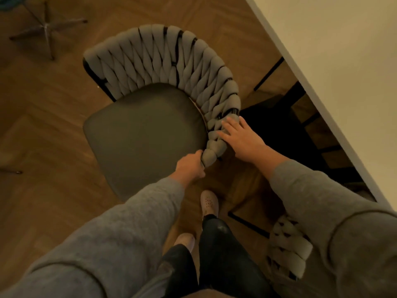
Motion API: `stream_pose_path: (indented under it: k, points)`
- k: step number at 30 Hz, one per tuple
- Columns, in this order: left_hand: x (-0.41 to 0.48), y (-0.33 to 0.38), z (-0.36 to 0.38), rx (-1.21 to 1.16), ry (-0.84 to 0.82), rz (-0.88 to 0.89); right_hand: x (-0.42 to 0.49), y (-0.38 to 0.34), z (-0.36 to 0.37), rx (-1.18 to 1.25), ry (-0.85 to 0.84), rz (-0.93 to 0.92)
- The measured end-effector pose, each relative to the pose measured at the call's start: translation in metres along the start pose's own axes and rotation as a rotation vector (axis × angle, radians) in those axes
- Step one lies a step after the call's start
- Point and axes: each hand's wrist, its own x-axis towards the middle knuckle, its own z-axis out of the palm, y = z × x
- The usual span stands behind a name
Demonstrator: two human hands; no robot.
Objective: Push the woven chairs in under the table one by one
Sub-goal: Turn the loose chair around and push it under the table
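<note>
**Chair faces away from the table, both hands on one end of its back**

The woven chair stands out on the wooden floor, clear of the white tabletop, whose edge runs on a slant from 12 o'clock down to 5 o'clock along the right side. The chair lies at about 9 o'clock from that edge, near it but with none of it underneath.

Its padded seat opens toward 7 o'clock. The woven back curves round the seat from 10 o'clock, over the top, down to 4 o'clock. So the chair's front-to-back axis runs roughly 7 to 1, and the front points away from the table (the wrong way for tucking in, I'd say).

Both hands are at the near tip of the back. The left hand has its fingers curled tight round the last woven loop. The right hand lies flat on the band just beyond, at 1 o'clock from the left, fingers spread and gripping nothing. It is the hand nearer the table.

From the hands, the bulk of the chair lies toward 10 o'clock and the table toward 3. My guess is the chair must be swung round about that held end before it can go under.

A second woven chair shows at 5 o'clock, beside the right sleeve and close to the table edge.
</note>
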Motion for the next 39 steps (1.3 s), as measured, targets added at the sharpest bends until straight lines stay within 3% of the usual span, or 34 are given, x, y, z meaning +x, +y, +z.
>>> stream_pose_path:
  k: [5, 10, 16, 23, 29, 33, 36, 39]
  points:
    - [0.008, 0.0, 0.009, -0.037, 0.039, 0.027, 0.03, 0.008, -0.012, -0.12, -0.093, -0.109]
    - [-0.004, -0.035, 0.008, 0.027, 0.055, 0.048, 0.029, -0.025, -0.012, -0.1, -0.043, -0.094]
    - [-0.052, -0.128, 0.006, 0.113, 0.005, 0.088, 0.019, -0.114, -0.017, 0.003, 0.001, -0.141]
    - [-0.124, -0.245, 0.019, 0.317, -0.114, 0.115, 0.015, -0.187, -0.007, 0.227, -0.015, -0.432]
    - [-0.168, -0.3, 0.031, 0.402, -0.133, 0.102, 0.024, -0.171, -0.022, -0.034, -0.111, -0.441]
    - [-0.177, -0.285, 0.035, 0.42, -0.19, 0.006, 0.053, -0.142, -0.04, -0.233, -0.137, -0.429]
    - [-0.172, -0.237, 0.041, 0.179, -0.057, 0.071, 0.071, -0.134, -0.04, -0.362, -0.127, -0.488]
    - [-0.153, -0.168, 0.057, -0.053, 0.086, 0.11, 0.069, -0.134, -0.034, -0.334, -0.047, -0.545]
